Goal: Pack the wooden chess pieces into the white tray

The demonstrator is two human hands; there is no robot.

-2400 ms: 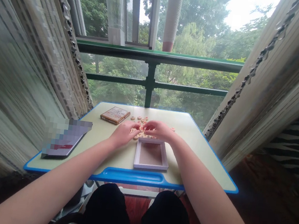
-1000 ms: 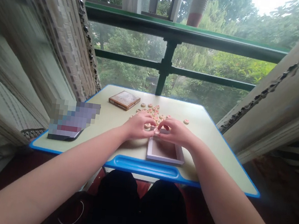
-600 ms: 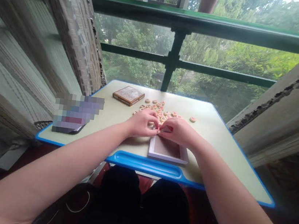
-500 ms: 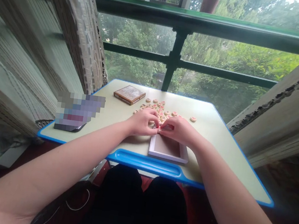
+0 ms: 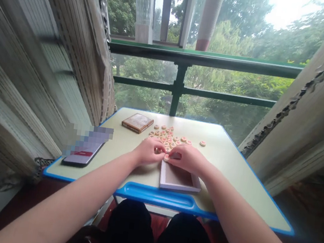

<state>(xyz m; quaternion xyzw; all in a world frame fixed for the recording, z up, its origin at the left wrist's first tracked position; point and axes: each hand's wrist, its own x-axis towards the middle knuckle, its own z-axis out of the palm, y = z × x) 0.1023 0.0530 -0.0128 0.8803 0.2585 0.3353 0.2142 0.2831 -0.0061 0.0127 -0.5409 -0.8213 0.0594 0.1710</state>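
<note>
Over the far left corner of the shallow white box [image 5: 179, 187], my two hands meet at a round wooden Chinese chess piece [image 5: 166, 158]. My left hand [image 5: 149, 150] is closed, thumb and fingertips at the left side of the piece. My right hand [image 5: 188, 157] pinches it from the other side and hides part of the box's far rim. The visible inside of the box is bare brown. Just beyond my fingers, several loose Chinese chess pieces [image 5: 164, 134] with red or dark characters lie in a cluster. One piece [image 5: 202, 143] sits apart at the right.
A flat printed box lid [image 5: 137, 122] lies at the back left. A phone [image 5: 84, 154], partly blurred out, rests near the left edge. The small table [image 5: 231, 186] has a blue rim and a front groove [image 5: 158, 196]. Curtains and a green railing [image 5: 217, 61] surround it.
The view has tilted up, so the table appears lower in the frame. Both hands stay together at the box's far left corner, and the piece between them now shows more of its face.
</note>
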